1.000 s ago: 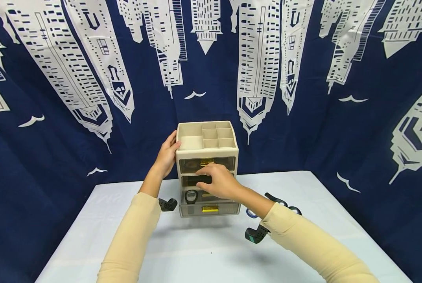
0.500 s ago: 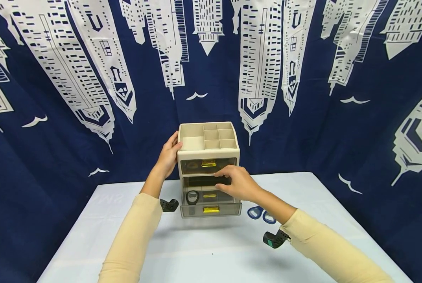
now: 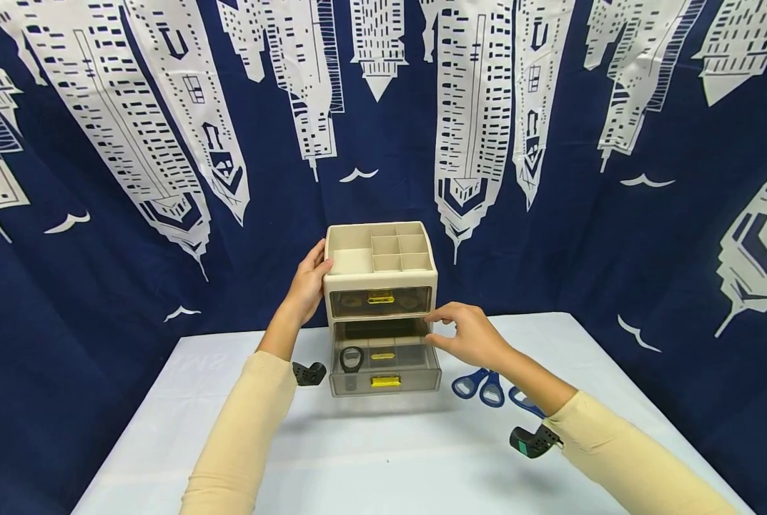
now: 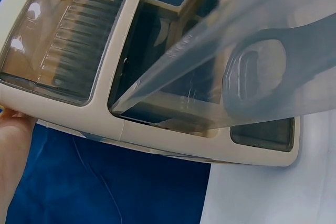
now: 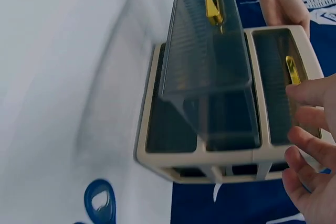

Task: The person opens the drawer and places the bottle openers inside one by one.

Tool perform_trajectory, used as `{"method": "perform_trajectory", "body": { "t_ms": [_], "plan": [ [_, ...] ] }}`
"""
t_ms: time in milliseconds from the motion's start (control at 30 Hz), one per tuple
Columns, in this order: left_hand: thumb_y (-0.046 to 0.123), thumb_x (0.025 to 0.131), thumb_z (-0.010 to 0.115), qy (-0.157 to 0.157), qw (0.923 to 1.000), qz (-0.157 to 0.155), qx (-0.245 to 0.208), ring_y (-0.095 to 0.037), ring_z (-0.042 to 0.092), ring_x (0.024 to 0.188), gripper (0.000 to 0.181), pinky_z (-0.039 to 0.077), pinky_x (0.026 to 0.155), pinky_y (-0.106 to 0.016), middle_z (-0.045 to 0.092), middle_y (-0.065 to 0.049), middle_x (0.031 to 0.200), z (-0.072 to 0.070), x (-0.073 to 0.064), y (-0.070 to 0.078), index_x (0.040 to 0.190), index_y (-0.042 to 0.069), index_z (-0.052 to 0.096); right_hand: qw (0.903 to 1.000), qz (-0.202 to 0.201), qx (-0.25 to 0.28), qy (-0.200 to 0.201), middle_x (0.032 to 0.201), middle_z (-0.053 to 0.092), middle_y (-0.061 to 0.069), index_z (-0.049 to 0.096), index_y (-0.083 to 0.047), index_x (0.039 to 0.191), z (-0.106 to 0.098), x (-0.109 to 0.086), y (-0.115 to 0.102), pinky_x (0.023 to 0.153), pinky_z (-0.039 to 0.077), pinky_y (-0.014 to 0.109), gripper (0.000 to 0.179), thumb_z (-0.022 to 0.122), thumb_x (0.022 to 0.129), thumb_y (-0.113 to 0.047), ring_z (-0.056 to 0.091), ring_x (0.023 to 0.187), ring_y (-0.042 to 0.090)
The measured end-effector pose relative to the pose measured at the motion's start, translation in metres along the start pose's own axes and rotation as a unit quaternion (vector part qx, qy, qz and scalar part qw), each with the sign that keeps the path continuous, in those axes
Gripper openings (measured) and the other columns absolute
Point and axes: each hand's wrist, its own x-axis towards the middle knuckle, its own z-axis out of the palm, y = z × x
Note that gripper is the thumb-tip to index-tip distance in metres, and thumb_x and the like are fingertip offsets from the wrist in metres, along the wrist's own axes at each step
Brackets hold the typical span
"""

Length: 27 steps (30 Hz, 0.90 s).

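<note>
A cream drawer organizer (image 3: 381, 279) stands on the table, its middle drawer (image 3: 386, 379) pulled out. In that clear grey drawer lies a dark ring-ended tool (image 3: 351, 359), seen through the plastic in the left wrist view as a dark loop (image 4: 254, 72). My left hand (image 3: 304, 286) holds the organizer's upper left side, thumb over the rim. My right hand (image 3: 469, 332) is just right of the organizer's front, thumb and fingers apart, holding nothing. In the right wrist view its fingertips (image 5: 296, 132) appear before the top drawer (image 5: 281, 77), which is shut.
Several blue loop-ended tools (image 3: 467, 385) lie on the white table (image 3: 332, 458) right of the organizer, one partly behind my right forearm. The organizer's open top has compartments (image 3: 399, 247). A navy curtain (image 3: 383, 193) with white buildings hangs behind.
My right hand has moved right, from in front of the organizer to beside its right edge, uncovering the drawer and blue tools. The left hand keeps its hold.
</note>
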Motion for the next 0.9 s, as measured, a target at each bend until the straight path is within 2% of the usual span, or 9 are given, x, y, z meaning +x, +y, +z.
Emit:
{"method": "perform_trajectory", "body": {
  "t_ms": [333,667,900],
  "plan": [
    [0.006,0.113,0.037,0.004,1.0000,0.000,-0.004,-0.025,0.017,0.155,0.060,0.022,0.121,-0.046,0.011,-0.011,0.172,0.002,-0.002,0.001,0.167,0.008,0.010,0.9989,0.038,-0.021,0.015,0.112,0.073,0.010,0.077,-0.003,0.112,-0.012,-0.027,0.034,0.083,0.056,0.050,0.028,0.084,0.087,-0.014,0.067,0.102,0.036],
    [0.005,0.113,0.036,0.003,1.0000,0.003,-0.004,-0.025,0.015,0.155,0.060,0.021,0.121,-0.045,0.010,-0.011,0.172,0.002,-0.001,0.001,0.167,0.007,0.009,0.9939,0.098,-0.048,0.009,0.113,0.074,0.014,0.078,-0.003,0.110,-0.017,-0.058,0.063,0.082,0.056,0.053,0.025,0.082,0.089,-0.016,0.067,0.100,0.037],
    [0.006,0.113,0.036,0.002,1.0000,0.000,-0.004,-0.025,0.015,0.155,0.060,0.021,0.122,-0.045,0.010,-0.011,0.172,0.002,-0.001,0.000,0.167,0.008,0.009,0.9909,0.131,-0.028,0.007,0.113,0.073,0.016,0.077,-0.002,0.110,-0.016,-0.083,0.085,0.079,0.057,0.053,0.025,0.082,0.089,-0.015,0.068,0.099,0.039]
  ]
}}
